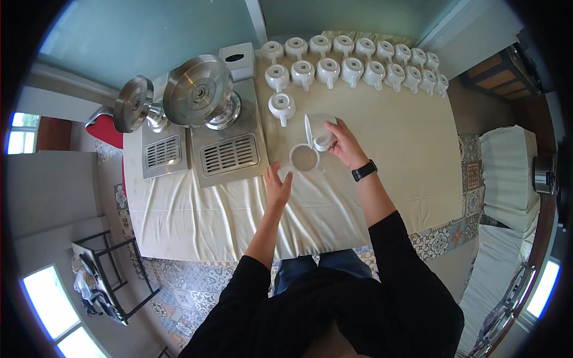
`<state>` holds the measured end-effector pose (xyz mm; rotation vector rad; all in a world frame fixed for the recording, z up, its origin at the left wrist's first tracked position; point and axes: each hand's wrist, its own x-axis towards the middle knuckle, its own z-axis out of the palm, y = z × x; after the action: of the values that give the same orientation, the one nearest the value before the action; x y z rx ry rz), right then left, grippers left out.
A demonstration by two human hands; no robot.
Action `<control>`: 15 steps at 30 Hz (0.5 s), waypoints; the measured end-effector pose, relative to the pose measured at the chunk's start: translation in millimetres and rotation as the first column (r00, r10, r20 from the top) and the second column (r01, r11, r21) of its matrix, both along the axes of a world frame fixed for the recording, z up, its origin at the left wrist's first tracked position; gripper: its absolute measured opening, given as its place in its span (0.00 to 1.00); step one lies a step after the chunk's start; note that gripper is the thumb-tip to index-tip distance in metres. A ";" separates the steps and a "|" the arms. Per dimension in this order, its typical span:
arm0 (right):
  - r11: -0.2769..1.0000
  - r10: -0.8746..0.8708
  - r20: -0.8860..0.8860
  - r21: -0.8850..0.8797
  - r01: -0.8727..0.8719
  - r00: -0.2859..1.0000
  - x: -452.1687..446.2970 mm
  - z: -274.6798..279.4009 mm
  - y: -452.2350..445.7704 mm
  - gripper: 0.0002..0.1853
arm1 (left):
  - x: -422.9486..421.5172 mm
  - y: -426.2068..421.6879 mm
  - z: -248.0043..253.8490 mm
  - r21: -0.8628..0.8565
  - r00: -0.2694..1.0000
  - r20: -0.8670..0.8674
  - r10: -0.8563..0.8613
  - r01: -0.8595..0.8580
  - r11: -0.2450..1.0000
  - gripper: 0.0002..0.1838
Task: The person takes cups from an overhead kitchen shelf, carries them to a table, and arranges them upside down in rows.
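My right hand, with a dark watch on the wrist, grips a white cup above the table. It is tipped on its side with its mouth turned left. Just below and left of it, a second white cup stands on the cloth, its round opening facing up. My left hand is beside this cup, fingers apart and holding nothing; whether a fingertip touches the cup I cannot tell. Behind them, a single white cup rests upside down, handle toward me.
Two rows of upside-down white cups line the table's back. To the left stand metal dispensers with slotted drip trays, and a white tissue box. A cream cloth covers the table. Beyond its left edge is a red chair.
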<state>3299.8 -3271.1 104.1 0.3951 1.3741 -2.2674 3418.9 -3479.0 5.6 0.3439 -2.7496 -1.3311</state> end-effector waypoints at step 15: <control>0.334 0.343 -0.369 0.907 0.255 0.864 -108.9 -84.1 -33.2 0.42 | 51.7 -12.5 -29.9 -0.415 0.947 0.144 -0.288 0.323 0.851 0.32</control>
<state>3190.9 -3304.3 20.0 0.0477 2.9257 -1.2060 3470.7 -3491.5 -24.3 -0.0825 -3.1540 -0.7067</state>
